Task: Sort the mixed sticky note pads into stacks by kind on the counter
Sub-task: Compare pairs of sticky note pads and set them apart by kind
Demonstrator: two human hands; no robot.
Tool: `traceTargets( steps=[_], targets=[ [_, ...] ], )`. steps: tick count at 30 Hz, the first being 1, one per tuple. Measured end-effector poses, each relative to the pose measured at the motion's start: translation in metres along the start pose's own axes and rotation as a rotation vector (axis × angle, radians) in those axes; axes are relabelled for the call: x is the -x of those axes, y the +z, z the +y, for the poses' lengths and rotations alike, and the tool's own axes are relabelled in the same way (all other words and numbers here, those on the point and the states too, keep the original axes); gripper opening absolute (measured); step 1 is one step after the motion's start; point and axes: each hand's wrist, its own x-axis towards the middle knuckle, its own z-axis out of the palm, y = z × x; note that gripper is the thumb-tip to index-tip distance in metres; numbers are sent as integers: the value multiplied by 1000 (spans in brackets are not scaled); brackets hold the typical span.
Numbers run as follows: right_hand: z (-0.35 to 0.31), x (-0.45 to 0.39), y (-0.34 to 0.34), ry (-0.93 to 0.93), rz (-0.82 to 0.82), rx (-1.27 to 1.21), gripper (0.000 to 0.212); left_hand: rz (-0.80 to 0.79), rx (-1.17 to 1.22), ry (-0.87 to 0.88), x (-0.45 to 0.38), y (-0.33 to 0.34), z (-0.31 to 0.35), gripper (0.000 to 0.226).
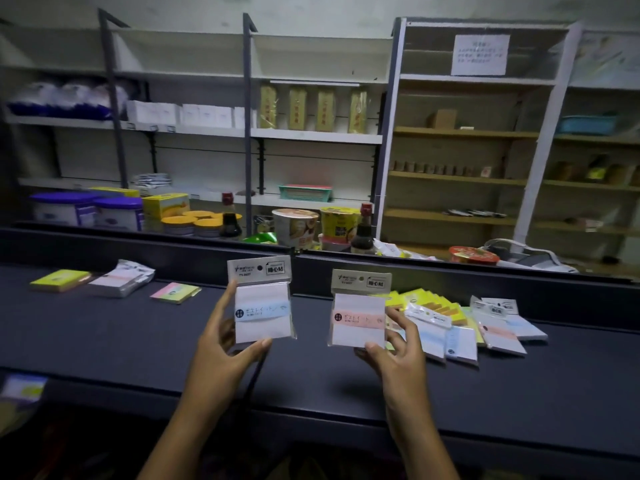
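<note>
Fingers (221, 336) partly hide blue-banded pad (262, 315); shelf goods (304, 114) blurred.

We face a long dark grey counter (104, 341) in dim light; behind it stand white metal shelving units (311, 136) and a pale wooden shelf rack (460, 133) bearing a paper notice (480, 54).

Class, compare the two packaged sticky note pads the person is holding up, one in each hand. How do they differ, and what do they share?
The pad in the left hand has a blue band; the pad in the right hand has a pink band. The blue-banded pad sits higher in the picture and tilts slightly; the pink-banded pad sits lower, closer to the unsorted pile. Both are white pads in clear sleeves with matching grey header cards, held upright above the counter.
</note>
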Motion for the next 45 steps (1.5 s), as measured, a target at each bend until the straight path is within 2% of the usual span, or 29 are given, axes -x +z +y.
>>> traceTargets(
  steps=[11, 18, 35, 45],
  targets=[
    [15, 73, 127, 50, -13, -14, 53, 52, -110, -34, 35, -161, 18, 95],
    [30, 91, 193, 88, -82, -5, 52, 123, -160, -67, 36, -231, 12, 97],
    [90, -2, 303, 84, -253, -45, 57, 286, -203, -38, -52, -304, -26, 95],
    [117, -33, 368, 78, -264, 44, 63, 245, -183, -40, -102, -346, -65, 97]
  ],
)
